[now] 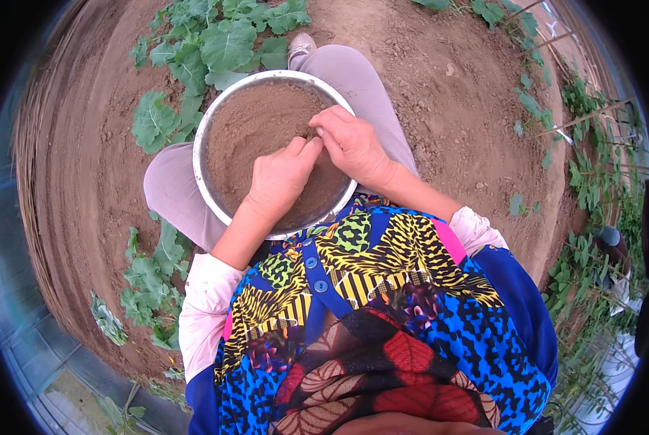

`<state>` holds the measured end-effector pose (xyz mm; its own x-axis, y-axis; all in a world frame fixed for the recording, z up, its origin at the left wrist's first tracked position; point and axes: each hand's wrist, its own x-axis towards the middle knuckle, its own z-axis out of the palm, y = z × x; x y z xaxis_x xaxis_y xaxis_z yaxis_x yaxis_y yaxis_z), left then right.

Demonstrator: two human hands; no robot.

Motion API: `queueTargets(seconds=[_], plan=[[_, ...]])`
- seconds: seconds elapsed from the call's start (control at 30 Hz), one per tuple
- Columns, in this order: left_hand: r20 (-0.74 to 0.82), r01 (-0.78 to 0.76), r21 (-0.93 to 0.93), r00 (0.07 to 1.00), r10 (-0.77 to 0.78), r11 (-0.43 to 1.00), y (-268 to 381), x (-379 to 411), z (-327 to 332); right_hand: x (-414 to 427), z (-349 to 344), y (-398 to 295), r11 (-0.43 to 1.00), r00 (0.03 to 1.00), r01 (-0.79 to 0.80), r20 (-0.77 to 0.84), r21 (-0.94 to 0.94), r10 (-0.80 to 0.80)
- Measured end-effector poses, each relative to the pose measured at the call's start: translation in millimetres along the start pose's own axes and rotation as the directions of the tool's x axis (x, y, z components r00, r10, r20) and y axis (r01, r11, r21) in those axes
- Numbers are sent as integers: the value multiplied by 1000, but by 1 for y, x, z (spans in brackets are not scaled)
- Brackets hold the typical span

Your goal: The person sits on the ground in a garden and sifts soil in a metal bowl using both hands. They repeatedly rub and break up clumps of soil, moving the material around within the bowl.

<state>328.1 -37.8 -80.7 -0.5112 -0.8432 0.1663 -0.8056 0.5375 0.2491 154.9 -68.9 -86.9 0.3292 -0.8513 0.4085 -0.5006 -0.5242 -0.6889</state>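
A round metal basin (201, 163) with a pale rim rests on my lap between my bent legs. Fine brown soil (248, 119) lies in it, heaped toward the far left side. Both hands meet over the basin's right half. My left hand (286, 171) comes in from the left, its thumb and forefinger pinched together. My right hand (349, 142) has its thumb and fingertips pinched close beside them. Something small and dark shows between the fingertips, too small to name, and the fingers partly hide it.
I sit on bare brown soil (455, 109). Leafy green plants (226, 46) grow beyond the basin and more (158, 272) at my left. Climbing vines with thin stakes (588, 117) stand on the right. Dry stalks (28, 179) line the far left, beside sheeting.
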Motion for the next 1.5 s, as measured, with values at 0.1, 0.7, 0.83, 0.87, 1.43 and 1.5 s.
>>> queueTargets(seconds=[0.1,0.7,0.83,0.87,1.43,1.5], plan=[[-90,1,-113,996,-12,994,-5,-18,-21,-1,0,-1,1000,999,-25,33,18,24],[574,465,-805,455,-680,-369,-16,-57,-24,21,11,-17,931,740,-360,590,-58,323],[367,555,-818,709,-602,155,-8,-60,-20,12,-4,-40,987,753,-155,651,30,98],[289,502,-805,798,-530,316,-7,-60,-32,14,-11,-42,986,740,-126,672,111,19],[-151,447,-95,877,-457,889,-103,6,-5,-13,-9,-4,965,930,224,325,-139,-169],[-154,277,-108,944,-291,955,-98,22,1,-13,-10,-4,964,932,238,306,-120,-192]])
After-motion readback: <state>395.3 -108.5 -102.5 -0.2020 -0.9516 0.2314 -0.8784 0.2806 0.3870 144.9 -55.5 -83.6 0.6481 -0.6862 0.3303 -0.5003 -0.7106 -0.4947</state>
